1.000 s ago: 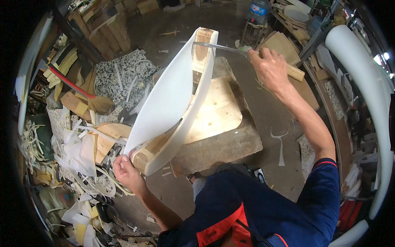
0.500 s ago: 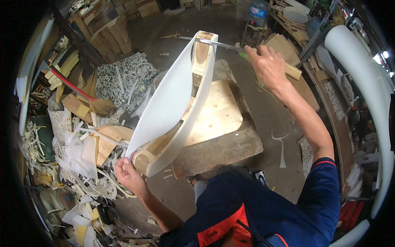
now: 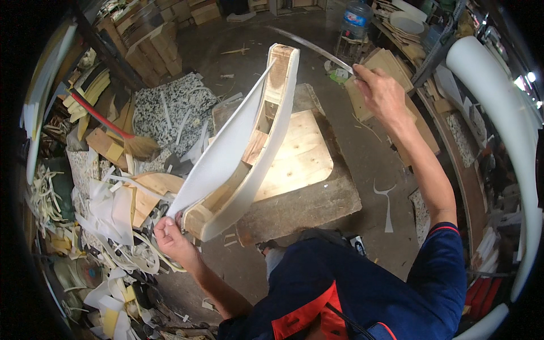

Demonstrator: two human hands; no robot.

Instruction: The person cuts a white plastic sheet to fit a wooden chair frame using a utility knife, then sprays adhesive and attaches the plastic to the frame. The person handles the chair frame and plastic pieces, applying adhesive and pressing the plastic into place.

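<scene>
A curved wooden frame (image 3: 279,73) with pale foam along its outer side stands tilted in front of me. A thin white foam sheet (image 3: 218,158) spans its hollow left side from the lower end up to near the top. Its lower corner is pinched in my left hand (image 3: 175,243), closed beside the frame's bottom end. My right hand (image 3: 382,93), raised at the right, is closed round a long, thin-bladed knife (image 3: 311,47). The blade points up and left, above and apart from the frame's upper end. The knife's handle is mostly hidden by my fingers.
Beneath the frame are a plywood panel (image 3: 297,156) and a worn block-like stand (image 3: 303,212). Foam offcuts (image 3: 116,212) and a broom (image 3: 139,146) crowd the left. A water bottle (image 3: 356,16) stands far right of centre; a white foam roll (image 3: 481,68) curves down the right.
The knife has lifted away from the frame's upper end, and my right hand has shifted slightly right and down. The foam sheet appears narrower, showing more of the frame's inside. My left hand keeps its pinch.
</scene>
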